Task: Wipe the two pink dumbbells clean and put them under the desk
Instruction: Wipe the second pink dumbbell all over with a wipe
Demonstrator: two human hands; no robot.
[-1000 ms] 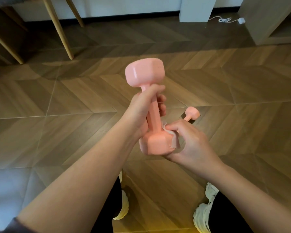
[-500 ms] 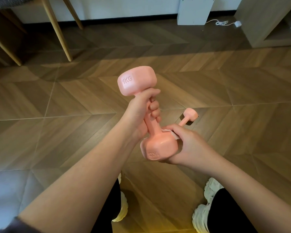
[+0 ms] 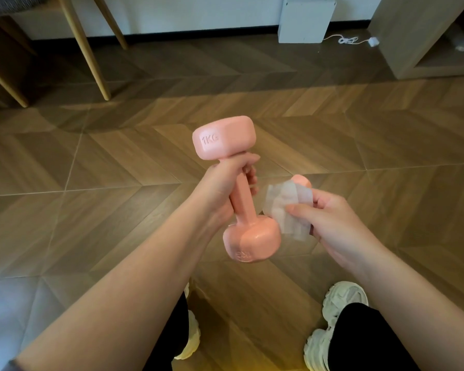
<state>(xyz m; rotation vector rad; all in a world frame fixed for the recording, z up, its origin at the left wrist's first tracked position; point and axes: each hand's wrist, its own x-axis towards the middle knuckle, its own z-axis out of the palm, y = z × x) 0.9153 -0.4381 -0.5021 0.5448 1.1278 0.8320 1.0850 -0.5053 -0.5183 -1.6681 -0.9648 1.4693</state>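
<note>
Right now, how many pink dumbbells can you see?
2. One pink dumbbell is gripped by its handle in the left hand. The other dumbbell is on the floor beyond, mostly hidden behind the wipe the right hand pinches.

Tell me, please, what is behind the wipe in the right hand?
Only one pink end of the second dumbbell shows behind the wipe; its handle and other end are covered.

Bare forearms (image 3: 134,285), dark grey sleeve edge (image 3: 10,366) on L arm — blk trousers (image 3: 359,338), chunky white sneakers (image 3: 340,298)
</note>
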